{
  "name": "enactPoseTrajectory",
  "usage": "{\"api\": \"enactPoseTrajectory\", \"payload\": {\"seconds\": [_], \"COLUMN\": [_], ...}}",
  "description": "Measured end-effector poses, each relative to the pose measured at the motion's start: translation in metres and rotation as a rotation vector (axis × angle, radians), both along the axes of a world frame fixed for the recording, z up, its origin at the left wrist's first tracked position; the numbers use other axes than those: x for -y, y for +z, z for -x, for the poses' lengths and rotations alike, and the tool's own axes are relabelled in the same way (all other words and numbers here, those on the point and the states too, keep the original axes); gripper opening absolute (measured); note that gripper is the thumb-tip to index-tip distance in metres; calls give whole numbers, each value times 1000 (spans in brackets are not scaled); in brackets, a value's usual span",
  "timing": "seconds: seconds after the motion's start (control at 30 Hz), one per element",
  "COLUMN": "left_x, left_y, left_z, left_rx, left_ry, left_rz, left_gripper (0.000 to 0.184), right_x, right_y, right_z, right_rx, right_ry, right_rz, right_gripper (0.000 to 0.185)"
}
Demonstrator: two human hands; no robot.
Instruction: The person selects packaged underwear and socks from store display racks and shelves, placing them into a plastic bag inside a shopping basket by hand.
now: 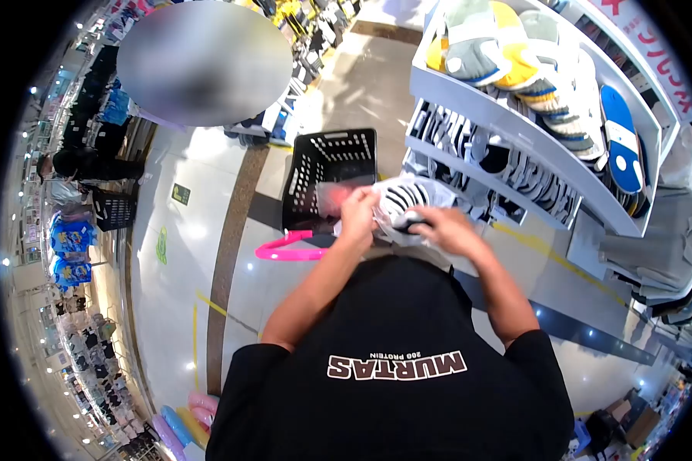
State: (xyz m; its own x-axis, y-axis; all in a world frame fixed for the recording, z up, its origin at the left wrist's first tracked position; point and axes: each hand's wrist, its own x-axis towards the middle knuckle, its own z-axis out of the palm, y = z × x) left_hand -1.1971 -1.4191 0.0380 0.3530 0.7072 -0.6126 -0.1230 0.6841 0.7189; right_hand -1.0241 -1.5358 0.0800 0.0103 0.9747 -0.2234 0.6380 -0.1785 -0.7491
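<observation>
A clear plastic bag (430,192) with a black-and-white striped item (404,197) inside is in front of my chest. My left hand (359,215) pinches the bag's left edge, its fingers pressed together. On the other side my right hand (446,229) is closed on the bag near a dark part of the contents. Just beyond my left hand, a black basket (337,146) with a pink handle (284,247) stands on the floor. Something red in clear wrapping (335,198) shows at the basket's near side, partly hidden by my left hand.
A white shelf unit (484,100) holding packs of grey, yellow and blue socks or slippers rises at the right. Grey garments (653,246) hang further right. At the far left stands a person (73,165) beside another black basket (115,211). Colourful inflatables (181,426) lie lower left.
</observation>
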Motion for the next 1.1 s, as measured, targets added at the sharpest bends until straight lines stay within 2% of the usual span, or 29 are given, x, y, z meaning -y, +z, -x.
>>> {"api": "enactPoseTrajectory", "payload": {"seconds": [0.03,0.07,0.13,0.17,0.2,0.23,0.37,0.43,0.5,0.57,0.63,0.8,0.93,1.03,1.1], "left_x": [3,2,8,7,6,4,-5,-14,-26,-36,-48,-73,-96,-105,-115], "left_y": [-9,-40,-35,-23,-33,-49,-12,-2,6,38,48,80,72,66,40], "left_z": [-4,-1,-7,-5,-2,0,10,9,14,19,28,45,66,78,88], "left_rx": [46,55,26,-8,-58,-41,-38,-13,8,-27,17,184,71,-43,-97], "left_ry": [22,-43,-1,-38,-44,-9,-98,-52,-20,-17,-84,-23,133,181,182], "left_rz": [-25,-105,-163,-135,-225,-198,-122,-155,-169,-138,-183,-299,-388,-333,-344], "left_gripper": [7,8,2,3,4,5,10,10,11,10,7,7,8,9,9], "right_x": [-4,-8,-18,-21,-22,-25,-21,-16,-14,-13,-12,-21,-18,-11,-8], "right_y": [-13,-45,-104,-117,-115,-112,-71,-66,-54,-25,-20,3,-20,-49,-55], "right_z": [19,31,46,50,51,52,45,33,23,18,12,14,22,31,37], "right_rx": [85,159,254,269,264,261,57,-91,-266,-325,-515,-695,-677,-631,-549], "right_ry": [3,28,24,-4,33,69,55,-25,-173,-328,-453,-619,-584,-546,-512], "right_rz": [-19,-65,-118,-125,-117,-104,-20,-122,-178,-211,-321,-422,-377,-299,-212], "right_gripper": [32,25,18,16,17,18,34,42,37,32,23,18,15,18,21]}}
